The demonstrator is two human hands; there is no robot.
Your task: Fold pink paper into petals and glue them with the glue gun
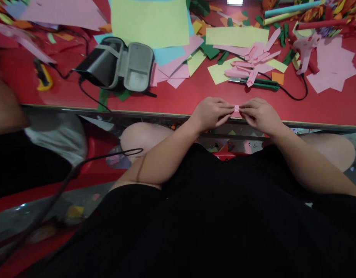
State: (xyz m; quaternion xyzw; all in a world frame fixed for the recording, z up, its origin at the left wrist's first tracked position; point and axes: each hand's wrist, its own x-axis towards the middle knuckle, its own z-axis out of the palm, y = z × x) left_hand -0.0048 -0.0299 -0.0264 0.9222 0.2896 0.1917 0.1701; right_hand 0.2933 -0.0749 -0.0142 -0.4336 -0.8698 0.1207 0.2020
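Between my two hands, at the front edge of the red table, is a small strip of pink paper (237, 109). My left hand (214, 112) pinches its left end, and my right hand (258, 112) pinches the other; the fingers cover most of the strip. Just beyond them lies a green utility knife (263, 83) with its blade pointing left. Folded pink paper pieces (254, 61) are heaped behind the knife, partly resting on yellow paper (220, 73).
A pink glue gun (306, 52) with a black cord lies at right, near pink sheets (332, 63). An unzipped grey case (137, 65) and a yellow cutter (43, 77) are at left. Another person's arm (7, 104) reaches the left table edge (108, 112).
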